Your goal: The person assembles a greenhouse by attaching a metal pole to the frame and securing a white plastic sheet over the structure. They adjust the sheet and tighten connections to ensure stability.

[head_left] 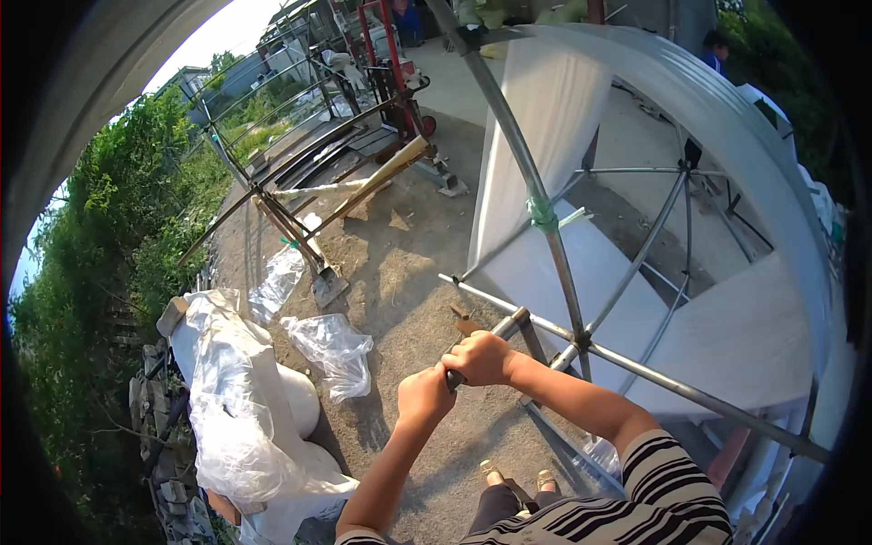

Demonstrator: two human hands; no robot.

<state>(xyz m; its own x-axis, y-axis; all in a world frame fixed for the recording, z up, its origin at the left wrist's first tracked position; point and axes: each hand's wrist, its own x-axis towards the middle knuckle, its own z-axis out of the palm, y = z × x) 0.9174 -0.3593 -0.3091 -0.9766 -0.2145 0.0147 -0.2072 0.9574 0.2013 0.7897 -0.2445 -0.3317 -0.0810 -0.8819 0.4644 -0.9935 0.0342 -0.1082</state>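
Note:
My left hand [425, 395] and my right hand [484, 357] are closed side by side round a dark metal bar [454, 379]. The bar slants up to the right, past my right hand, toward a bent metal end [520, 316]. Just beyond the right hand shows a small rust-brown piece [467, 324]; its kind I cannot make out. To the right of the hands stands a frame of round metal pipes [570, 291]. Several pipes meet at a joint [581, 341] near my right forearm. Green wrapping [542, 214] is tied round one pipe.
Translucent white sheeting [545, 127] hangs on the pipe frame. On the left lie a plastic-covered white bundle [232, 409] and clear plastic film [338, 354]. A shovel [329, 286], boards [381, 177] and a red hand truck [395, 54] are farther off. Another person [715, 56] is at the far right.

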